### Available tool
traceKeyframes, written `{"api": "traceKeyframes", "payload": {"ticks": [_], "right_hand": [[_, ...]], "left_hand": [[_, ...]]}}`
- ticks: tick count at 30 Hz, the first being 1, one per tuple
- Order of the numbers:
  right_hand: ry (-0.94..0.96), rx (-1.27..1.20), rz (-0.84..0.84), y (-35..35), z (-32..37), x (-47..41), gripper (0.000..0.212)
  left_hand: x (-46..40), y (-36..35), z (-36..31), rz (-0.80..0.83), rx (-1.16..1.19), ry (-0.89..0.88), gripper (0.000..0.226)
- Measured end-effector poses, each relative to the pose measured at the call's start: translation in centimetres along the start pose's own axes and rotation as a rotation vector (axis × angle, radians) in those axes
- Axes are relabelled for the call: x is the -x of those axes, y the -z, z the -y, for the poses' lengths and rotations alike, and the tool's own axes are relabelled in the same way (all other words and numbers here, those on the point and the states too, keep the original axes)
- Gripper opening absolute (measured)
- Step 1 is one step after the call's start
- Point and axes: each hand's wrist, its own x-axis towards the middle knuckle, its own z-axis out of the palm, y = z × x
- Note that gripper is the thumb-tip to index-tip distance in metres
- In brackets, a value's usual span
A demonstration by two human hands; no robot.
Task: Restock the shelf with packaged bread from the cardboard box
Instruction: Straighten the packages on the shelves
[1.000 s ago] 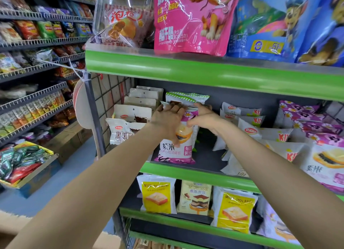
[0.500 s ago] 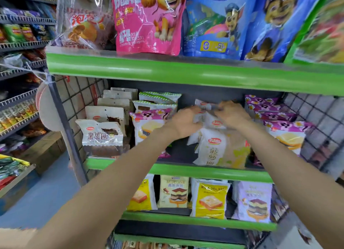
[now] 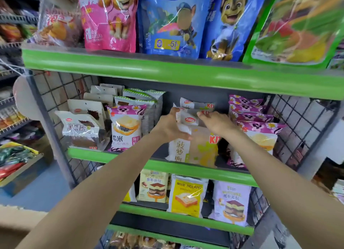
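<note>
A shop aisle with green-edged shelves fills the view, and the middle shelf (image 3: 115, 156) holds rows of packaged bread. At the centre of this shelf stands a row of white and tan bread packs (image 3: 195, 146) with red letters, one behind the other. The left hand (image 3: 170, 126) grips the top left corner of the front pack, its fingers curled round the wrapper. The right hand (image 3: 216, 123) lies at 3 o'clock from the left one, on the top edge of the same row, and its fingers are bent down over the packs; I cannot tell if it really pinches one.

At 9 o'clock from the hands stands a purple-topped bread pack (image 3: 126, 127), and beyond it a white pack with dark bread (image 3: 80, 129). At 3 o'clock more purple flower packs (image 3: 249, 116) stand against the wire mesh side (image 3: 305, 122). At 6 o'clock, on the lower shelf, there is a yellow toast pack (image 3: 187, 196) between 2 cake-picture packs. At 12 o'clock, on the upper shelf, stand a pink cartoon bag (image 3: 109, 20) and a blue cartoon bag (image 3: 171, 23). A cardboard box edge (image 3: 16, 222) shows at 8 o'clock.
</note>
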Motion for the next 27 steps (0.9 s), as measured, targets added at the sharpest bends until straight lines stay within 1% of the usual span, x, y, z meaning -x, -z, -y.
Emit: {"api": "traceKeyframes", "payload": {"ticks": [3,6,8,9,10,11,12,13,14,15,16,17,18,19,21,22,24,26,27], "right_hand": [[0.034,-0.040,-0.026,-0.4,0.7,0.1,0.061],[0.087,-0.073,-0.034,-1.7,1.5,-0.1,0.058],[0.110,-0.134,-0.070,-2.1,1.2,-0.2,0.048],[0.110,-0.163,-0.093,-2.1,0.9,-0.2,0.043],[0.104,-0.190,-0.130,-2.1,0.4,-0.4,0.040],[0.073,-0.207,-0.177,-2.2,0.0,-0.4,0.039],[0.024,-0.234,-0.225,-2.5,-0.4,-0.6,0.041],[-0.041,-0.295,-0.253,-2.8,-0.6,-0.5,0.046],[-0.094,-0.405,-0.263,-3.2,-0.7,-0.6,0.050],[-0.126,-0.553,-0.267,-3.6,-0.6,-0.6,0.050],[-0.151,-0.711,-0.294,-4.0,-0.3,-0.6,0.047],[-0.189,-0.858,-0.331,-4.2,0.0,-0.5,0.044],[-0.230,-0.975,-0.368,-4.2,0.2,-0.3,0.042],[-0.258,-1.046,-0.390,-4.3,0.5,-0.3,0.044],[-0.274,-1.106,-0.358,-4.6,0.6,-0.4,0.055],[-0.275,-1.090,-0.314,-4.7,0.7,-0.6,0.060],[-0.274,-0.984,-0.207,-4.1,0.8,-0.9,0.058],[-0.225,-0.828,-0.107,-3.5,0.7,-1.1,0.051],[-0.184,-0.726,-0.076,-3.3,0.6,-1.1,0.048]], "left_hand": [[0.0,0.8,0.0,0.016,-0.028,0.041,0.098],[-0.3,1.3,0.2,0.079,0.027,0.042,0.094],[0.0,1.1,-0.1,0.111,0.150,0.033,0.092],[0.0,0.9,-0.3,0.114,0.247,0.044,0.088],[-0.2,0.6,-0.2,0.114,0.402,0.056,0.084],[-0.6,0.4,0.0,0.061,0.587,0.089,0.077],[-1.2,0.0,0.4,-0.043,0.770,0.140,0.070],[-1.6,-0.3,0.7,-0.187,0.898,0.198,0.060],[-1.8,-0.6,0.7,-0.336,0.979,0.245,0.050],[-1.8,-1.0,0.6,-0.470,1.006,0.282,0.040],[-1.8,-1.5,0.6,-0.578,1.032,0.319,0.035],[-1.7,-1.9,0.4,-0.631,1.047,0.357,0.034],[-1.7,-2.3,0.3,-0.633,1.060,0.397,0.037],[-1.8,-2.5,0.1,-0.557,1.072,0.405,0.042],[-2.4,-2.9,-0.2,-0.330,1.092,0.413,0.054],[-2.6,-2.9,-0.5,-0.223,1.086,0.420,0.061],[-3.1,-2.9,-0.8,-0.104,0.958,0.414,0.070],[-3.5,-2.7,-0.7,-0.075,0.886,0.405,0.073],[-3.8,-2.6,-0.4,-0.081,0.905,0.399,0.075]]}}
